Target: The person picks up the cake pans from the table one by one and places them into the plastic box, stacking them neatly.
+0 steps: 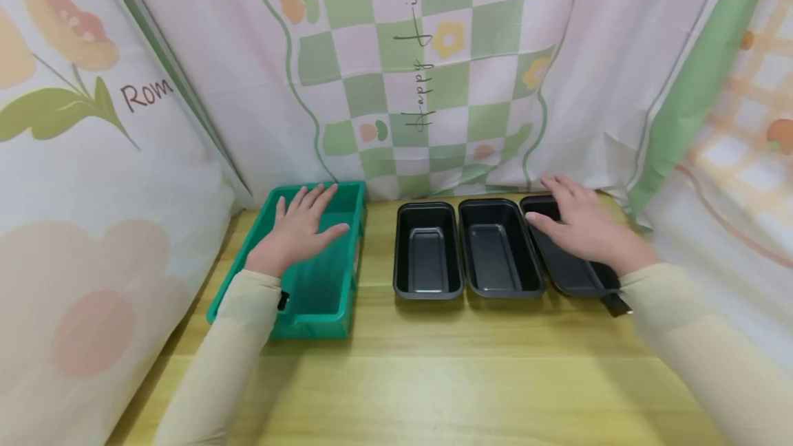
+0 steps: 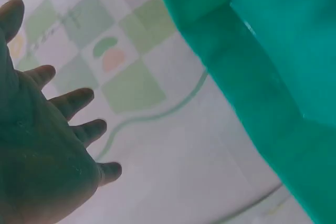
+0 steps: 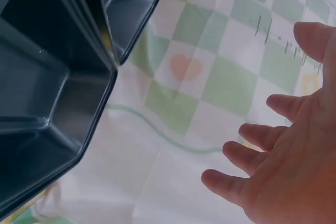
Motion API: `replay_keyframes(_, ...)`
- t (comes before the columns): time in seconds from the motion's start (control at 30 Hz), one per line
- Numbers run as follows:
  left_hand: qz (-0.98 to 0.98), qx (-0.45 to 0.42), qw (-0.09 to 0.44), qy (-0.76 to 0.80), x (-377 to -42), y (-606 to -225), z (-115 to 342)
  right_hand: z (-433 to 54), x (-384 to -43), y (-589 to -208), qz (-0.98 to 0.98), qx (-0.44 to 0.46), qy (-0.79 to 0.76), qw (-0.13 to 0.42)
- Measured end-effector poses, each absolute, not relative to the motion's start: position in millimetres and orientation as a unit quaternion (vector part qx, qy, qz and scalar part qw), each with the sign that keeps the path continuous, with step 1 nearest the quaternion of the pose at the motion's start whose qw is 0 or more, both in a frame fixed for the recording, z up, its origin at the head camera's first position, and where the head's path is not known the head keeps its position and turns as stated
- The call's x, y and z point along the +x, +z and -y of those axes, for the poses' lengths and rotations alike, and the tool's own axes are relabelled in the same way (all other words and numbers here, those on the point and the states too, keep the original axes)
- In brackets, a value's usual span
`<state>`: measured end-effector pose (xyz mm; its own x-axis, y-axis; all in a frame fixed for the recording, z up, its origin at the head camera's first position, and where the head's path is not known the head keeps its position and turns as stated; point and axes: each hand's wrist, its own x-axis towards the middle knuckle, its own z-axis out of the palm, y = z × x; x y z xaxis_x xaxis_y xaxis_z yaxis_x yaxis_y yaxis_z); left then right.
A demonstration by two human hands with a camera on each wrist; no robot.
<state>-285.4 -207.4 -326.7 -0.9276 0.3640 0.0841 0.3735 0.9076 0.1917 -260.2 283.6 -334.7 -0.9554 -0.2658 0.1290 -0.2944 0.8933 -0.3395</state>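
Fingers spread, my left hand [image 1: 294, 234] hovers over a green plastic tray [image 1: 354, 246] on the left side of the table. In the left wrist view that hand [image 2: 47, 135] holds nothing, and the tray's wall [image 2: 226, 72] is beside it. On the right, my right hand [image 1: 585, 226] is held above the rightmost black rectangular pan [image 1: 573, 270], hiding part of it. The right wrist view has the palm [image 3: 294, 166] with straight, parted fingers and nothing in them. Two more black pans, the left one [image 1: 427, 260] and the middle one [image 1: 498, 253], stand alongside.
A wood-grain table [image 1: 434, 377] carries the tray and the pans. Behind them hangs a checkered curtain [image 1: 427, 88], with printed fabric [image 1: 80, 177] at the left and more cloth [image 1: 743, 122] at the right. A small black piece [image 1: 616, 305] shows below the right wrist.
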Motion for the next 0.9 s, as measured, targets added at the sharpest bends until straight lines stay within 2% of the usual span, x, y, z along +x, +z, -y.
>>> replay_keyframes(0.27, 0.967, -0.181, 0.019, -0.18, -261, -318, 271, -330, -267, -344, 0.966, 0.127, 0.224, 0.028)
replay_keyframes(0.5, 0.952, -0.129, -0.019, -0.276, -230, -325, 332, -380, -265, -370, 0.953, 0.082, 0.291, -0.022)
replay_keyframes(0.7, 0.952, -0.104, -0.038, -0.284, -211, -354, 367, -409, -259, -399, 0.939, 0.058, 0.338, -0.028)
replay_keyframes(0.9, 0.934, -0.104, -0.048, -0.339, -197, -392, 387, -422, -259, -424, 0.929, 0.075, 0.362, -0.03)
